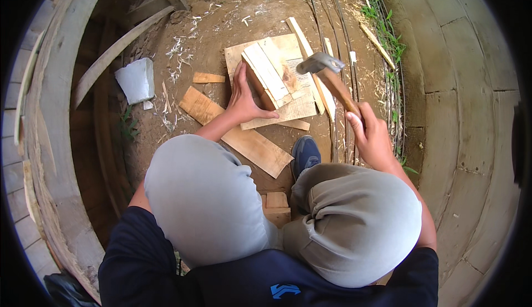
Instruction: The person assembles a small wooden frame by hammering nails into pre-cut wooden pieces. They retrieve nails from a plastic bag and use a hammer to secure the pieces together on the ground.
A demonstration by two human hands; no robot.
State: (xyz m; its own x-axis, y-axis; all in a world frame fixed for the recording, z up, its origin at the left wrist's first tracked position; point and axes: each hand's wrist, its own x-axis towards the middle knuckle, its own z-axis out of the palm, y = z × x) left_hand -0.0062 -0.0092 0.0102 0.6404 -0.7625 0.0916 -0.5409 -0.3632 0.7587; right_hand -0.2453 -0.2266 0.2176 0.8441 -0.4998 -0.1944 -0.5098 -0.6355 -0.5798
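A block of light wooden pieces (271, 73) stands on a flat wooden board (296, 46) on the ground in front of me. My left hand (246, 97) rests against its left and near sides, thumb and fingers spread around the corner. In my right hand (371, 132) is a hammer (338, 88), gripped by its wooden handle. Its metal head is raised to the right of the block, apart from it and slightly blurred. Whether a nail sits in the block is too small to tell.
A plank (249, 143) lies under my left forearm, with a short wood strip (209, 78) beyond it. Long strips (327, 93) and dark cables (346, 41) run along the right. A white block (136, 80) sits at left. A concrete wall (454, 85) borders the right side.
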